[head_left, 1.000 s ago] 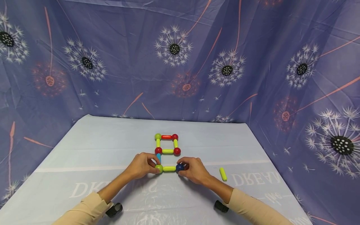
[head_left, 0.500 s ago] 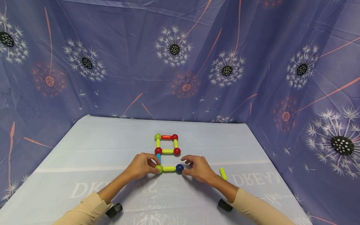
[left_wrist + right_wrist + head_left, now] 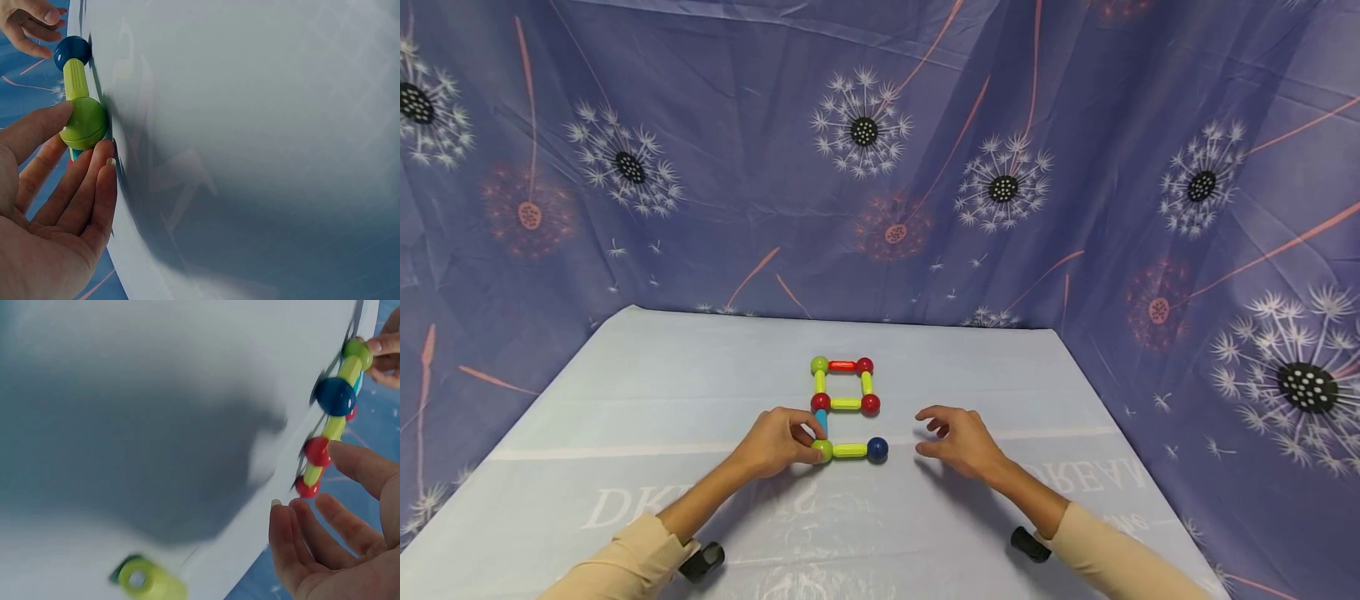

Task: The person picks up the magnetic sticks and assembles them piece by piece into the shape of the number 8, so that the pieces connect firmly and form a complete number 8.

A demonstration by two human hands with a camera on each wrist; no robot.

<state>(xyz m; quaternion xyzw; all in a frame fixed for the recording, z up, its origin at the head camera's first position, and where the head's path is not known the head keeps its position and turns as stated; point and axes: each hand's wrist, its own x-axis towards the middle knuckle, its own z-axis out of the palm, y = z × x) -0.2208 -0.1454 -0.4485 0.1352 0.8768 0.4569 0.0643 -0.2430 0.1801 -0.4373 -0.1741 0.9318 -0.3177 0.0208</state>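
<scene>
With thumb and fingers, my left hand (image 3: pixel 781 444) pinches a green ball (image 3: pixel 86 125) at the near left corner of a ball-and-rod figure. From that ball a yellow-green rod (image 3: pixel 850 451) runs right to a dark blue ball (image 3: pixel 877 450). A light blue rod (image 3: pixel 822 422), partly behind my fingers, joins it to a red ball (image 3: pixel 821 402) of the square beyond. That square has balls at its corners, yellow-green rods and a red rod (image 3: pixel 842 366). My right hand (image 3: pixel 962 442) hovers to the right of the blue ball, fingers loosely bent, holding nothing.
A loose yellow-green rod (image 3: pixel 153 582) with a metal tip lies on the table near my right hand; in the head view that hand and arm hide it. Pale cloth covers the table (image 3: pixel 715 358). A patterned curtain (image 3: pixel 737 167) stands behind and at the sides.
My right hand has let go of the dark blue ball and moved right, now covering the loose rod in the head view. The left hand stays on the green ball.
</scene>
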